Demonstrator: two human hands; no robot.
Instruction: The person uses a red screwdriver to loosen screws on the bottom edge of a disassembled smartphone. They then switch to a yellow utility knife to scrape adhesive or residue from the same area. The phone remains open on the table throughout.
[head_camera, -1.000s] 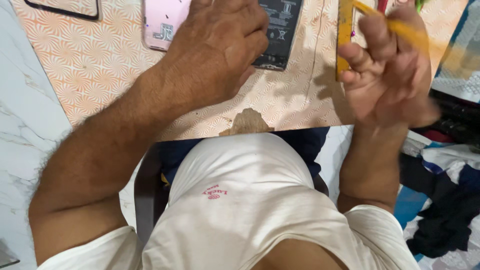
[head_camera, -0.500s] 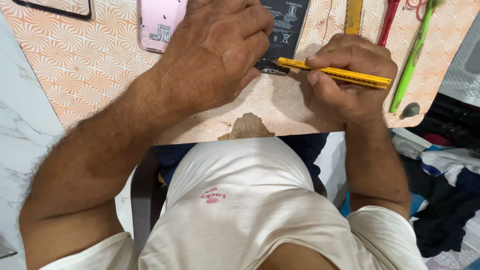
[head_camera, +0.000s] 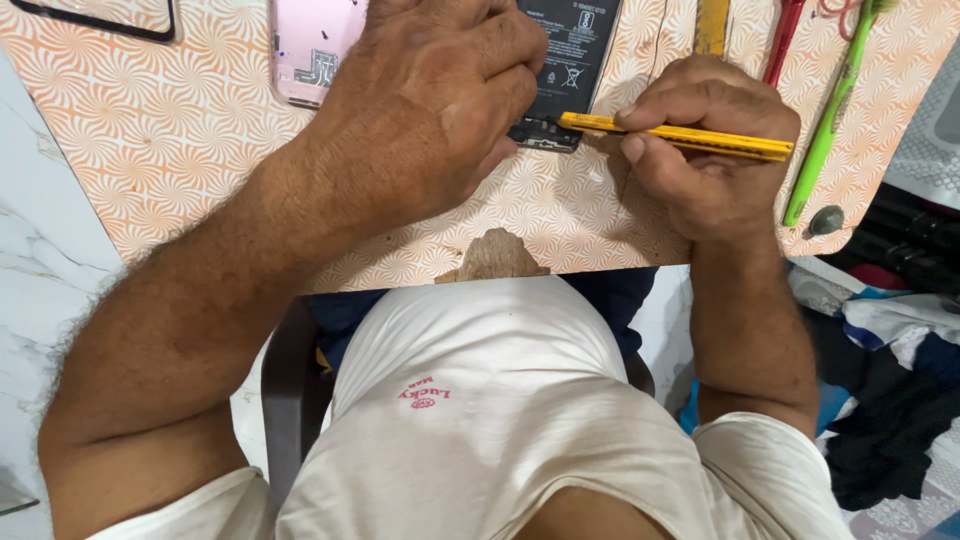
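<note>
The left hand (head_camera: 440, 95) is pressing down, fingers curled, on an opened phone (head_camera: 565, 70) whose black battery and lower circuit board are showing; the hand is covering the left part of the phone, so whether the fingers are clamping its edge or only bearing on it cannot be told. The right hand (head_camera: 705, 150) is clenching a slim yellow tool (head_camera: 675, 137) between thumb and fingers, and is lying just right of the phone. The tool is pointing left, with its tip meeting the phone's lower right corner at the circuit board. The phone is lying on an orange-and-white patterned table top (head_camera: 180, 150), near the table's far edge. To the left of the phone, a pink phone back cover (head_camera: 310, 50) is resting inner side up, just beside the left hand. To the right of the phone, beyond the right hand, a green pen-like tool (head_camera: 830, 130) is lying at a slant, with a red-handled tool (head_camera: 785, 35) near it.
</note>
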